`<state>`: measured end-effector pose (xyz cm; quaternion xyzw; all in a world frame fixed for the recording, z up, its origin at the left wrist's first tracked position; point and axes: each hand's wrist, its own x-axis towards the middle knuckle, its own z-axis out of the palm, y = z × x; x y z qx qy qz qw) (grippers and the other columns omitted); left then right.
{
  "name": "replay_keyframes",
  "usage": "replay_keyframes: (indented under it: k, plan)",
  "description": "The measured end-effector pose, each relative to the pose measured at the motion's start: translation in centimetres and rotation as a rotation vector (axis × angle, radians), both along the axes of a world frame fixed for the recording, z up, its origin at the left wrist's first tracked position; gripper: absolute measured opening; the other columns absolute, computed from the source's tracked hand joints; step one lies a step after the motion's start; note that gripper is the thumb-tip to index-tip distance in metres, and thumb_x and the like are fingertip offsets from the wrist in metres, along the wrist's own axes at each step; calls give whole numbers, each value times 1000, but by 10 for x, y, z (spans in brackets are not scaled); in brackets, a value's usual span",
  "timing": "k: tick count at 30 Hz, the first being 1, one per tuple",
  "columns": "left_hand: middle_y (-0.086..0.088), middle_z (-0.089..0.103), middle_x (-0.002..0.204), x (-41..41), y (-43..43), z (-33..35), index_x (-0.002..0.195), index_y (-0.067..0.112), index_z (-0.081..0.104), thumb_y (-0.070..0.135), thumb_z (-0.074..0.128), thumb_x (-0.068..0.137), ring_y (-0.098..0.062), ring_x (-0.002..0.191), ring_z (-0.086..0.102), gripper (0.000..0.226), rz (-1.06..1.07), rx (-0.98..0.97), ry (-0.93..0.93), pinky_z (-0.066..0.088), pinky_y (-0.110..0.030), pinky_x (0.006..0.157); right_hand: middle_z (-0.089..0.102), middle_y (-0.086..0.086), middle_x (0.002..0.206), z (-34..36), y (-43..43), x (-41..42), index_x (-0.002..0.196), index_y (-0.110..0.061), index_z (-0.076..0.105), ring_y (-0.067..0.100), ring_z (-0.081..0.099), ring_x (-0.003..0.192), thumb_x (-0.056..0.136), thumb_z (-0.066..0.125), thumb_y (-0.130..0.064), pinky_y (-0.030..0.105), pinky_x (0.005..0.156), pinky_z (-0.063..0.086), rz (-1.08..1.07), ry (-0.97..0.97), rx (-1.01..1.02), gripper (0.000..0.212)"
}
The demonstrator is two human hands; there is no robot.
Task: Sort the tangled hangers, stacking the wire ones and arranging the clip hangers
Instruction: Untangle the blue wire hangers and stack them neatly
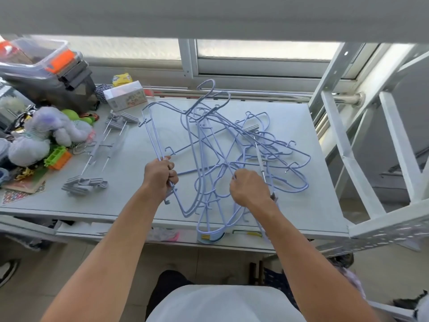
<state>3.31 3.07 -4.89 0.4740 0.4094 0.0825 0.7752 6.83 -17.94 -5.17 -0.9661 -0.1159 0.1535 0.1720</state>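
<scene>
Head view: gripped one wire hanger (151,126) in left hand (160,175), seemingly peeling it loose; pinched a strand with right hand (250,189), probably anchoring the tangle (222,164) mid-frame on table (290,205). Clip hangers (92,159) parked centre-left, out of the mess.

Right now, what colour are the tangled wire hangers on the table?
The wire hangers are pale lavender-blue; head view shows it best.

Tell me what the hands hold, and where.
Left hand grips blue wire hangers by their straight bars. Right hand pinches a wire in the tangle; which part is unclear.
</scene>
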Motion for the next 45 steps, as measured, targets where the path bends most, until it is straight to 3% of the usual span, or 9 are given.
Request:
replay_keyframes:
  k: [6, 12, 17, 23, 26, 32, 37, 42, 45]
  plan:
    - [-1, 31, 65, -5, -1, -1, 111, 7, 45, 7, 29, 104, -4, 32, 26, 17, -5, -7, -14, 21, -13, 37, 68, 11, 92, 25, 0, -7, 93, -13, 62, 30, 67, 88, 95, 46, -22, 31, 66, 44, 0, -292, -54, 20]
    - [-2, 32, 65, -8, -7, -6, 102, 9, 47, 3, 29, 102, -5, 32, 27, 19, -41, 3, 0, 23, -13, 36, 45, 2, 68, 20, 2, -27, 87, -18, 46, 24, 47, 99, 87, 48, -17, 39, 87, 32, 124, -263, -301, 2]
    - [-2, 34, 65, -10, -8, -9, 99, 11, 46, 7, 28, 104, -5, 31, 30, 19, -52, 5, 13, 26, -11, 36, 47, -1, 85, 26, -1, -41, 104, -20, 49, 26, 33, 122, 77, 52, -12, 47, 99, 21, 124, -171, -333, 29]
    - [-2, 33, 64, -9, -8, -11, 106, 9, 45, 7, 27, 104, -5, 31, 30, 18, -60, 23, 19, 25, -13, 35, 67, 8, 105, 9, -50, -23, 105, -10, 69, 30, 57, 107, 87, 54, -15, 37, 92, 42, -252, -412, 464, 24]
    - [-2, 33, 65, -10, -10, -12, 96, 11, 46, 8, 27, 104, -5, 31, 29, 21, -66, 14, 21, 24, -12, 36, 65, 12, 96, 7, -81, 4, 98, -7, 67, 28, 56, 90, 91, 49, -20, 31, 77, 41, -515, -169, 469, 22]
    - [-2, 33, 65, -8, -20, -19, 95, 11, 47, 9, 28, 105, -4, 31, 29, 22, -99, -26, 18, 24, -14, 35, 66, 17, 80, -22, -90, 35, 66, -10, 59, 26, 56, 75, 85, 52, -29, 35, 69, 47, -481, 382, 396, 28]
    - [-2, 33, 65, -6, -21, -21, 96, 11, 47, 11, 29, 106, -5, 31, 29, 21, -107, -30, 9, 25, -12, 36, 68, 11, 72, -20, -94, 32, 82, 13, 66, 20, 57, 67, 87, 59, -13, 31, 67, 45, -404, 369, 422, 27]
    - [-2, 34, 65, -8, -21, -22, 97, 11, 48, 11, 30, 106, -5, 31, 29, 20, -101, -31, 7, 25, -12, 36, 53, 0, 54, 0, -90, 29, 71, -4, 66, 18, 45, 61, 87, 68, -27, 28, 61, 34, -525, 466, 698, 28]
    - [-2, 33, 65, -9, -20, -20, 96, 10, 48, 11, 29, 106, -4, 31, 29, 22, -102, -67, -6, 25, -13, 35, 66, 0, 82, 12, -85, 31, 100, -5, 70, 13, 55, 75, 94, 57, -28, 27, 66, 38, -602, 564, 844, 27]
